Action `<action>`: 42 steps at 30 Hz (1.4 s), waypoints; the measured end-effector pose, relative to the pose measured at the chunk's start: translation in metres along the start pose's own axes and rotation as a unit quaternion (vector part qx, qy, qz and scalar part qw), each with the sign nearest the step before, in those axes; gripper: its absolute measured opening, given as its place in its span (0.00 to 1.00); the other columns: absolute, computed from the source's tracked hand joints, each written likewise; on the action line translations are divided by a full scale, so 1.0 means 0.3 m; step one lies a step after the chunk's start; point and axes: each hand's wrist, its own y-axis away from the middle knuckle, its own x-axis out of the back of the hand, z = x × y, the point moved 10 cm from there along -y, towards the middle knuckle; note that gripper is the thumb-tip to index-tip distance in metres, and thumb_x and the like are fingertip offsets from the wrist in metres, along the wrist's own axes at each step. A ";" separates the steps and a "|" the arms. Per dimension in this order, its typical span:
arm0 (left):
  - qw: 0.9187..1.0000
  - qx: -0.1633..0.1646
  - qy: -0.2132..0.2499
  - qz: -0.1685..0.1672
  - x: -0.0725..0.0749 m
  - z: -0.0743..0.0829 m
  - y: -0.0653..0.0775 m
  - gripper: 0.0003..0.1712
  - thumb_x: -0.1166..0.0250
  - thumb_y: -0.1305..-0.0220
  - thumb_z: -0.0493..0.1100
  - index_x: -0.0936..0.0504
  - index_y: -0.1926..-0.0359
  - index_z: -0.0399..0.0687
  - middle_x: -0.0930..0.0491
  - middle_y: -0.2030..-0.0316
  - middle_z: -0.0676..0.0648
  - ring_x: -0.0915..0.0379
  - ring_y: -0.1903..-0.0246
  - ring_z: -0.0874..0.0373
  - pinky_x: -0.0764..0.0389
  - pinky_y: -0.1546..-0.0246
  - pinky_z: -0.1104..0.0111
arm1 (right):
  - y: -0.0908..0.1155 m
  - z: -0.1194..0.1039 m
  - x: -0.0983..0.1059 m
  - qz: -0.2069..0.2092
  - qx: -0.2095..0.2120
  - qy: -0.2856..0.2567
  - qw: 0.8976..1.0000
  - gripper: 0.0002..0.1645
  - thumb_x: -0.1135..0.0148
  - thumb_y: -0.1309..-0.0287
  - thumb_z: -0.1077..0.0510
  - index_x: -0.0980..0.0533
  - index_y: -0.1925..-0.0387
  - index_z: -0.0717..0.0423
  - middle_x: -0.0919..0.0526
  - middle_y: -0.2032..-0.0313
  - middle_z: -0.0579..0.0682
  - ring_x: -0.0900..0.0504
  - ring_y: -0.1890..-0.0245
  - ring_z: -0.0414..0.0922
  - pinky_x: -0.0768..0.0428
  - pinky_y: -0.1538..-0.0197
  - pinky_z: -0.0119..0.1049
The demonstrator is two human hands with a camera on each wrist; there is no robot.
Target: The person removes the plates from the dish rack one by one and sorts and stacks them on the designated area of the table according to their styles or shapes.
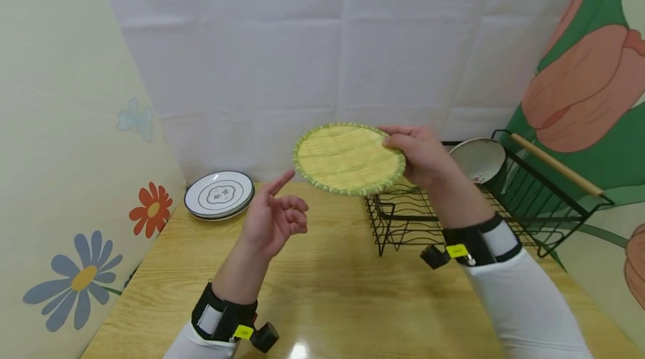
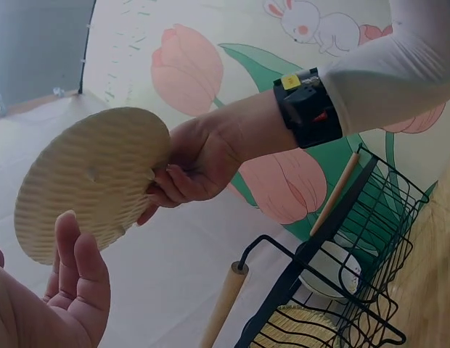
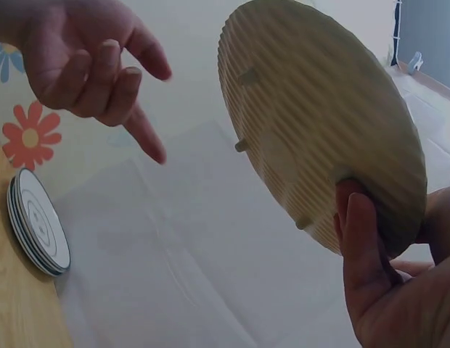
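Observation:
Above the table, my right hand (image 1: 422,158) pinches the right edge of a round woven tray (image 1: 347,158), thumb on its top face and fingers beneath. The tray has a yellow face and a green stitched rim. Its ribbed underside (image 3: 319,109), with small stubby feet, shows in the right wrist view. My left hand (image 1: 274,219) is empty, just left of and below the tray. Its index finger points toward the tray's rim, overlapping it in the head view, while the other fingers bend loosely. In the right wrist view a gap shows between the left fingertips (image 3: 161,156) and the tray.
A black wire dish rack (image 1: 418,217) with wooden handles stands on the right, under my right forearm. It holds a white bowl (image 1: 476,157) and another woven piece (image 2: 294,330). Stacked white plates (image 1: 219,194) sit at the table's back left, near the wall.

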 end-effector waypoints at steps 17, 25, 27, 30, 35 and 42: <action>0.999 -0.035 -0.037 -0.006 -0.010 0.020 0.013 0.29 0.65 0.23 0.49 0.38 0.25 0.56 0.16 0.81 0.59 0.34 0.93 0.68 0.33 0.87 0.75 | 0.107 0.214 -0.089 -0.004 -0.006 -0.084 0.996 0.32 0.51 0.26 0.65 0.40 0.25 0.67 0.10 0.59 0.47 0.09 0.69 0.40 0.12 0.66 0.31; 0.998 -0.038 -0.042 -0.025 -0.023 0.008 -0.003 0.34 0.67 0.26 0.41 0.43 0.22 0.47 0.13 0.76 0.54 0.34 0.94 0.70 0.35 0.91 0.78 | 0.119 0.255 -0.099 -0.003 0.001 -0.127 0.992 0.33 0.50 0.25 0.64 0.43 0.24 0.69 0.10 0.59 0.48 0.10 0.70 0.39 0.13 0.66 0.29; 0.998 -0.041 -0.044 -0.023 -0.022 0.008 -0.005 0.34 0.66 0.27 0.40 0.43 0.22 0.45 0.13 0.75 0.53 0.34 0.94 0.70 0.35 0.92 0.78 | 0.122 0.261 -0.099 0.000 0.001 -0.131 0.991 0.33 0.50 0.25 0.63 0.43 0.24 0.69 0.10 0.59 0.48 0.10 0.70 0.39 0.13 0.66 0.29; 0.998 -0.044 -0.046 -0.022 -0.023 0.009 -0.005 0.34 0.66 0.27 0.39 0.43 0.21 0.44 0.12 0.74 0.51 0.33 0.94 0.70 0.35 0.92 0.78 | 0.126 0.263 -0.099 0.002 0.005 -0.132 0.991 0.33 0.51 0.24 0.62 0.43 0.24 0.68 0.10 0.60 0.47 0.10 0.70 0.39 0.13 0.66 0.29; 0.998 -0.046 -0.040 -0.015 -0.021 0.010 -0.005 0.34 0.65 0.27 0.38 0.42 0.22 0.43 0.12 0.72 0.50 0.32 0.93 0.70 0.35 0.92 0.78 | 0.130 0.257 -0.103 -0.006 0.017 -0.135 0.991 0.33 0.51 0.24 0.62 0.44 0.23 0.68 0.10 0.60 0.47 0.09 0.69 0.39 0.13 0.66 0.29; 0.998 -0.054 -0.037 0.006 -0.015 0.010 -0.006 0.34 0.62 0.29 0.38 0.39 0.23 0.46 0.13 0.72 0.48 0.33 0.93 0.69 0.36 0.93 0.77 | 0.131 0.263 -0.103 -0.003 0.023 -0.117 0.993 0.32 0.52 0.22 0.59 0.42 0.24 0.67 0.10 0.59 0.46 0.09 0.69 0.38 0.13 0.66 0.29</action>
